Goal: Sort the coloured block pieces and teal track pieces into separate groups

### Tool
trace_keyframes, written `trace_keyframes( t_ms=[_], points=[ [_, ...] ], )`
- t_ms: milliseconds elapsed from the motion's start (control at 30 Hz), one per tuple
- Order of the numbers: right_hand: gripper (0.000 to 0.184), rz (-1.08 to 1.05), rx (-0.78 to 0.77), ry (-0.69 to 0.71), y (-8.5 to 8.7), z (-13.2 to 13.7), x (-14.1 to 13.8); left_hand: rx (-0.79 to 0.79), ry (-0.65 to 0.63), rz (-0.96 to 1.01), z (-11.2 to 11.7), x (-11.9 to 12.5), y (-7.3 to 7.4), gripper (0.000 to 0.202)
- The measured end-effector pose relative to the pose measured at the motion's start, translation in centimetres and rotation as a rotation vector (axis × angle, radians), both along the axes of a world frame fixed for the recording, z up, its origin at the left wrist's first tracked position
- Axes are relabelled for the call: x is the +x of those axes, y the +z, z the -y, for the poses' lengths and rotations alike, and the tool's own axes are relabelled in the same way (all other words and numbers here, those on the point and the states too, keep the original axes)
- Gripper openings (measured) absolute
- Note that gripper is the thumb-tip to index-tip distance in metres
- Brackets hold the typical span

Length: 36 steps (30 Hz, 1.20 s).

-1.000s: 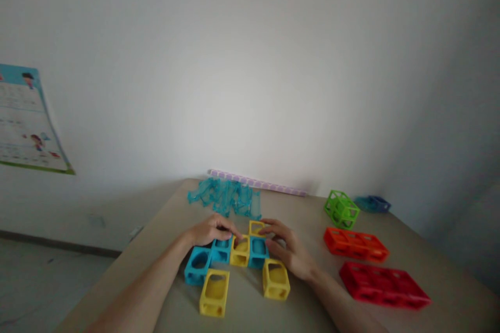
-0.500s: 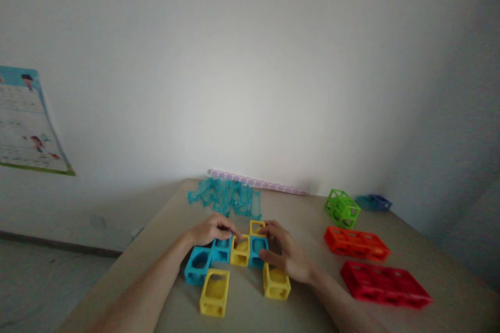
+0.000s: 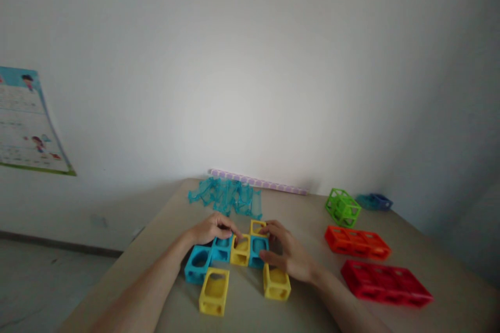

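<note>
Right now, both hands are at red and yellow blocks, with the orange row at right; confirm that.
Not red: the head view shows the left hand and right hand at blue and yellow blocks, with the orange row at right.

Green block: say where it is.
In the head view, the green block stands toward the back right of the table, behind the orange block and left of the dark blue piece.

"Where can I pass?"
"I see bare desk [image 3: 246,304] between the near-left yellow block [image 3: 214,292] and near-right yellow block [image 3: 277,286]; the middle yellow block [image 3: 240,257] stops me farther in."
"Right side?"
"I've a lane between the right hand [image 3: 291,256] and orange block [image 3: 357,242], but the right forearm [image 3: 341,296] bars its near end."
</note>
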State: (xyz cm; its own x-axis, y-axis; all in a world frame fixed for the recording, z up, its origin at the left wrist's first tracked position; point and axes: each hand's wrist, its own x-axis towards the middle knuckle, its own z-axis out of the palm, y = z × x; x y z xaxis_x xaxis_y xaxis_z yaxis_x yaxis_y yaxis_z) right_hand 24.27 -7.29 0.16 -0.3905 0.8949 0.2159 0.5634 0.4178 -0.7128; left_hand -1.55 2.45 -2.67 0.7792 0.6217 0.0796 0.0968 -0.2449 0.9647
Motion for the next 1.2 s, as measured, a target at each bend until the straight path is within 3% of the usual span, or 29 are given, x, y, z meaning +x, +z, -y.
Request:
trace_keyframes(
  t_ms=[267, 433, 633, 867, 1033, 1200],
  points=[
    [0.032, 0.032, -0.009, -0.021, 0.3, 0.2, -0.2, -0.01, 0.009, -0.002, 0.3, 0.1, 0.3, 0.024],
    [0.028, 0.055, 0.003, -0.036, 0.1, 0.2, 0.3, 0.012, 0.077, -0.007, -0.2, -0.6, 0.0, 0.026],
    [0.028, 0.107, 0.037, 0.041, 0.4, 0.7, 1.2, 0.05, 0.172, 0.004, -1.1, -1.5, -0.1, 0.027],
    [0.026, 0.148, 0.076, 0.141, 0.8, 1.8, -0.1, 0.073, 0.22, 0.0, -1.1, -1.3, -0.3, 0.031],
    [0.023, 0.175, 0.087, 0.234, 1.8, 1.9, 0.5, 0.093, 0.241, 0.002, -1.0, -1.2, -0.2, 0.03],
    [0.025, 0.221, 0.117, 0.211, 1.8, 1.6, 1.2, 0.117, 0.256, 0.01, -1.0, -1.2, -0.2, 0.029]
  ],
)
